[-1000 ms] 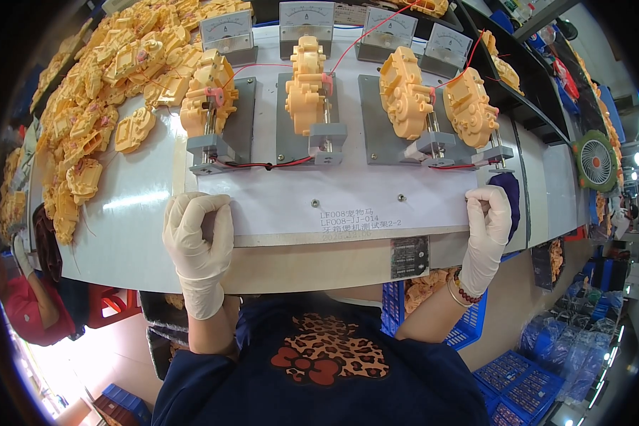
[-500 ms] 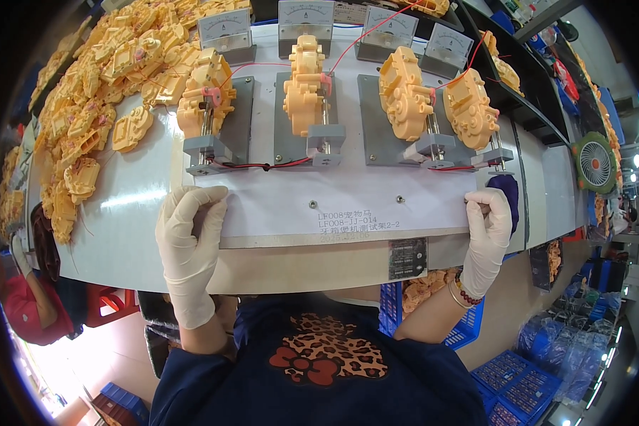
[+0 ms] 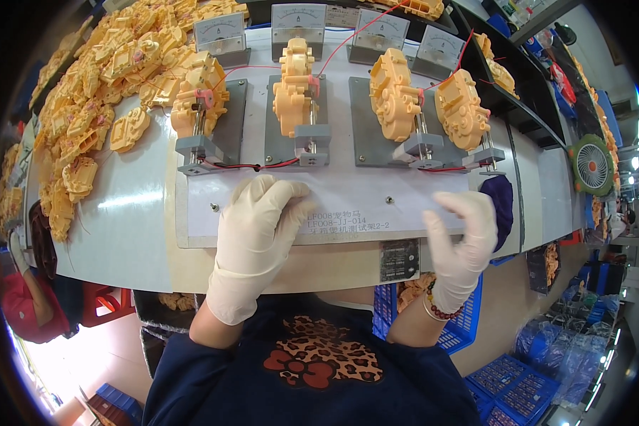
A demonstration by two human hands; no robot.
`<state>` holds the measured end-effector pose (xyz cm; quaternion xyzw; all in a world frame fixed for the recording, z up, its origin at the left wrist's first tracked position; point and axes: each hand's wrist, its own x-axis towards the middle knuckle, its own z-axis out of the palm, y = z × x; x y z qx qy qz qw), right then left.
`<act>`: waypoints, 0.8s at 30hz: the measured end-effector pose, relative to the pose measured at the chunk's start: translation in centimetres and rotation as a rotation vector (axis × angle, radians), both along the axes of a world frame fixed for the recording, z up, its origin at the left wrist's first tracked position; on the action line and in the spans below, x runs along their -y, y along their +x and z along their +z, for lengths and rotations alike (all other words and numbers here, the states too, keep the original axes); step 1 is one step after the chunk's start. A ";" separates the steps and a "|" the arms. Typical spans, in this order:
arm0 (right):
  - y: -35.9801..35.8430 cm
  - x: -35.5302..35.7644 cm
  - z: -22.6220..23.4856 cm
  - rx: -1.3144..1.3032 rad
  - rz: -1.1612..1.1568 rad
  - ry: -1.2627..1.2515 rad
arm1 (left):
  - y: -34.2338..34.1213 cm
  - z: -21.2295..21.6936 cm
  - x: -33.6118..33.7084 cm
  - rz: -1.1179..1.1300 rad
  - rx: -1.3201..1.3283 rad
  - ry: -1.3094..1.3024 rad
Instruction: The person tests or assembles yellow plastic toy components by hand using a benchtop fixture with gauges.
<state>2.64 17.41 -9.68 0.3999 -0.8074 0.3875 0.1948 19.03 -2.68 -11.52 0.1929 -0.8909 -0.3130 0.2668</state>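
My white-gloved left hand (image 3: 258, 245) is over the left-middle of a white-topped test board (image 3: 355, 188). Its thumb and fingertips are drawn together, and they hide whatever they touch. My right hand (image 3: 463, 238), also gloved, hovers at the board's right with thumb and forefinger apart, holding nothing visible. Small metal toggle switches show on the board, one left of my left hand (image 3: 214, 206) and another between the hands (image 3: 389, 199). Beyond them, yellow plastic gearboxes sit on grey fixtures: far left (image 3: 197, 99), centre-left (image 3: 293, 89), centre-right (image 3: 392, 96) and right (image 3: 461, 110).
Analog meters (image 3: 298, 21) line the back, joined by thin red wires. A large heap of yellow gearboxes (image 3: 85, 106) covers the table's left. At the right are a dark purple cloth bundle (image 3: 499, 206) and a green fan (image 3: 592, 165). Blue crates (image 3: 515, 383) stand below.
My left hand has moved right from the board's left end, uncovering the left switch and covering another. My right hand has shifted slightly left off the right end, its fingers spreading.
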 end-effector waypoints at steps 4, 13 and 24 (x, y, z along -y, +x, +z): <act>0.6 2.2 0.4 0.204 0.356 0.150 | -0.1 0.6 0.1 0.003 0.030 0.171; -0.3 3.0 -1.2 0.495 0.257 0.140 | 2.2 2.4 -0.2 0.060 -0.111 -0.048; 0.0 1.7 -1.4 0.634 0.324 -0.185 | 4.8 -0.4 3.2 0.259 -0.035 -0.185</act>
